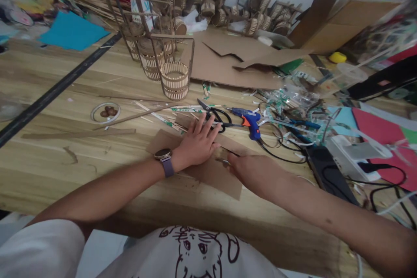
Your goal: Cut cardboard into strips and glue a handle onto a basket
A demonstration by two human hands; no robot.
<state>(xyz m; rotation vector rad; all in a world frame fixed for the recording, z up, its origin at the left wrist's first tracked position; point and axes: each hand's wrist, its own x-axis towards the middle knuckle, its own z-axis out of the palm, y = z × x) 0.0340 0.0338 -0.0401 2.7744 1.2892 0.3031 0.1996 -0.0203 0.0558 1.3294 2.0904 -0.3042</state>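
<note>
My left hand (pixel 197 142), a watch on its wrist, lies flat with fingers spread on a brown cardboard piece (pixel 213 173) on the wooden table (pixel 65 156). My right hand (pixel 252 171) is closed in a pinch on a thin tool (pixel 232 153), too small to name, with its tip against the cardboard beside my left hand. Black-handled scissors (pixel 215 115) and a blue glue gun (pixel 249 121) lie just beyond my left fingers.
Small slatted wooden baskets (pixel 175 80) stand behind, with large cardboard sheets (pixel 228 63) to their right. A round lid with brown pieces (pixel 106 112) lies left. Cables, plastic scraps and coloured paper (pixel 374 130) crowd the right side. A black strip (pixel 55 91) crosses the left.
</note>
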